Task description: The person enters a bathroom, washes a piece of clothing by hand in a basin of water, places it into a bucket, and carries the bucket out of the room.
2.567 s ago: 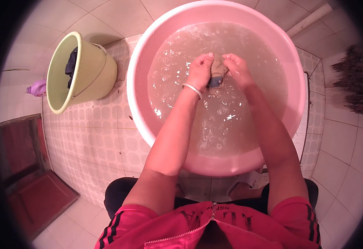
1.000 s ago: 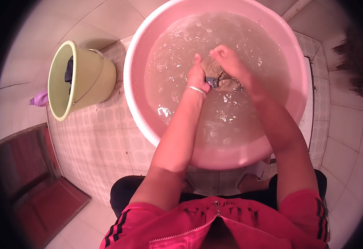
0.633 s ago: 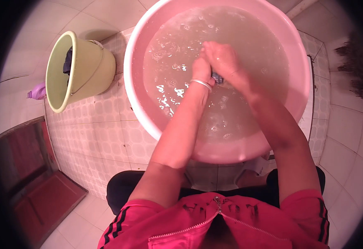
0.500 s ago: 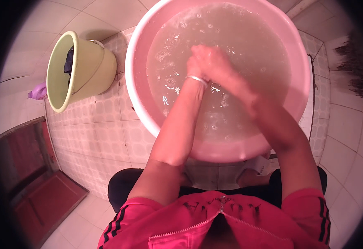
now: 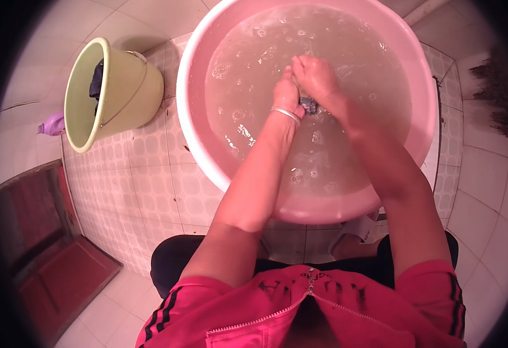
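A big pink basin [image 5: 207,168] stands on the tiled floor, filled with cloudy, bubbly water [image 5: 347,145]. Both my hands are pressed together over the middle of the water. My left hand [image 5: 287,91], with a pale bangle on the wrist, and my right hand [image 5: 314,76] squeeze a small dark blue-grey cloth [image 5: 308,105]. Only a bit of the cloth shows below my palms; the rest is hidden.
A pale green bucket [image 5: 126,87] with dark clothing inside stands left of the basin. A small purple bottle [image 5: 51,124] lies beyond it at the far left. A dark red mat [image 5: 62,278] lies at the lower left, a dark broom [image 5: 501,98] at the right.
My hands have slid back and forth over the water, rubbing the cloth; they are now closed tightly together, with less of the cloth showing than before.
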A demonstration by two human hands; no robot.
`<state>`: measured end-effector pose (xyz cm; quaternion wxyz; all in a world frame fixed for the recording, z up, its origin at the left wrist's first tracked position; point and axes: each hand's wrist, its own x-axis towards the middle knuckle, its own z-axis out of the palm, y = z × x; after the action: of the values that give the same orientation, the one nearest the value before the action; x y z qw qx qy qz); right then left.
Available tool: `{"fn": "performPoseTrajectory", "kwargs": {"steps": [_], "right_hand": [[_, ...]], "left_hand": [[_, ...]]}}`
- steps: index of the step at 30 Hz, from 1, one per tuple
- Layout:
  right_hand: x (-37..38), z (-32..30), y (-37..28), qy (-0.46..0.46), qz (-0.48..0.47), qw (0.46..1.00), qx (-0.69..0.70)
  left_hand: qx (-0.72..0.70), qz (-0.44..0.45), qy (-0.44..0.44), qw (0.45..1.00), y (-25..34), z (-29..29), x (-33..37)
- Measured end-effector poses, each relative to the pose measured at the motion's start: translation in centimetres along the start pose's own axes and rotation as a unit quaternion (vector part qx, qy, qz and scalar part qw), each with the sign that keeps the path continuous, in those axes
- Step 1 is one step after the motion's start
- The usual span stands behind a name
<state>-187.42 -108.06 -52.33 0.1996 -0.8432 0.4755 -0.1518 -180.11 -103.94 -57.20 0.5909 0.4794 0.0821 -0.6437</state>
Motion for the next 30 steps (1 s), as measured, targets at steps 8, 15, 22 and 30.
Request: {"fn": "performPoseTrajectory", "kwargs": {"steps": [8,15,22,30], "right_hand": [[0.9,0.8,2.9,-0.024,0.067,0.939,0.337],[-1.7,1.8,0.1,-0.189,0.248,0.684,0.660],[0.7,2.1,0.9,-0.057,0.214,0.777,0.589],[0.7,2.2,-4.9,0.050,0.021,0.972,0.228]], "left_hand": [[-0.145,-0.058,-0.192,0.969,2.2,1.4,-4.9],[0.208,0.229,0.047,0.950,4.2,-3.5,-0.7],[0.013,0.041,-0.049,0.998,5.9,-1.6,-0.9],[-0.126,0.089,-0.072,0.985,3.5,-1.2,-0.4]]}}
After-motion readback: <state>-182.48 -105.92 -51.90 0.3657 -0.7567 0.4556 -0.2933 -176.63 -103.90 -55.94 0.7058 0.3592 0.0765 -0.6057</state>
